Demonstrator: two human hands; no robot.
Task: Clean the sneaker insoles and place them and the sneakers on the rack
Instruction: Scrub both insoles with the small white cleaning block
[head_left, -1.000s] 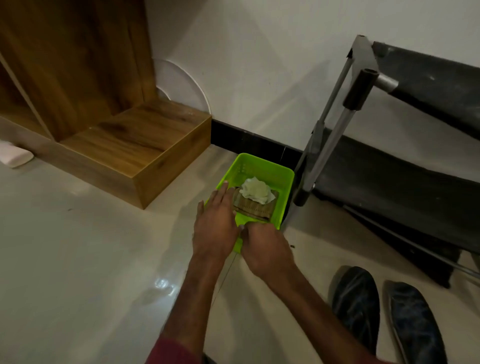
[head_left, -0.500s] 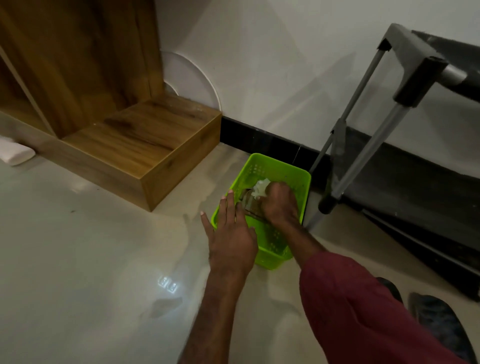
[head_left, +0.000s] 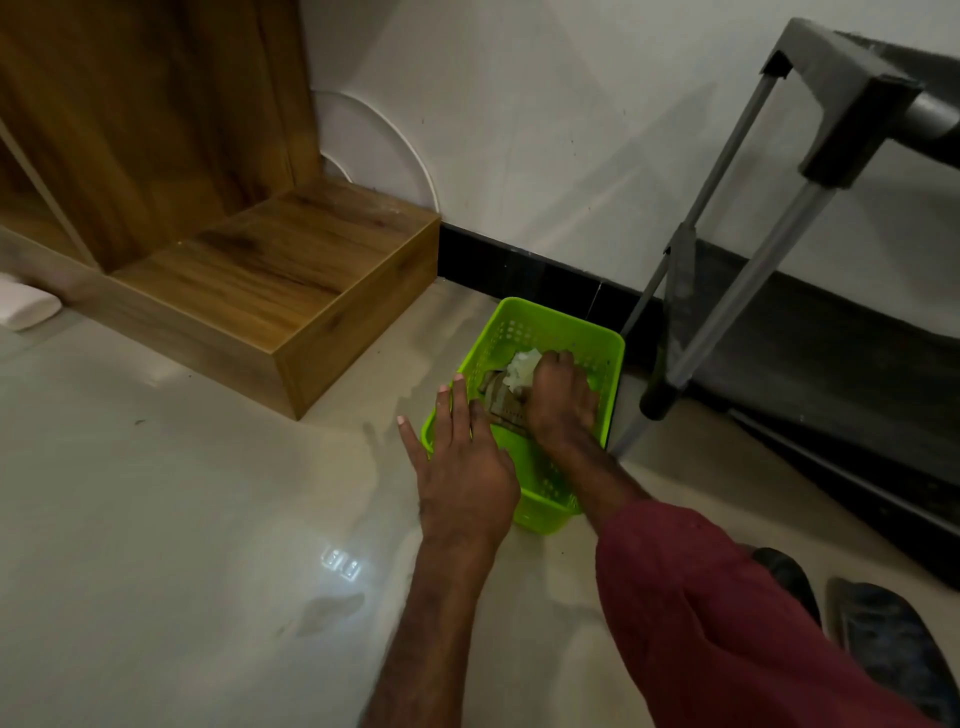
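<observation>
A bright green plastic basket (head_left: 602, 353) stands on the floor by the black skirting. Inside it lie a brown brush (head_left: 501, 402) and a crumpled white cloth (head_left: 522, 366). My right hand (head_left: 563, 400) reaches into the basket, fingers curled down over the cloth and brush; what it grips is hidden. With straight fingers, my left hand (head_left: 462, 473) rests flat on the basket's near-left rim. Two dark sneakers (head_left: 883, 639) sit on the floor at lower right, partly hidden by my red sleeve. The shoe rack (head_left: 810, 332), grey poles with black fabric shelves, stands at the right.
A wooden cabinet base (head_left: 280, 291) juts out at the left. A white object (head_left: 26, 309) lies at the far left edge. A white round plate-like thing (head_left: 363, 150) leans against the wall behind the cabinet. Glossy pale floor tiles spread across the lower left.
My right hand moved from the basket's near rim into the basket onto the cloth and brush. The left hand slid down to the near-left rim. The view shifted closer.
</observation>
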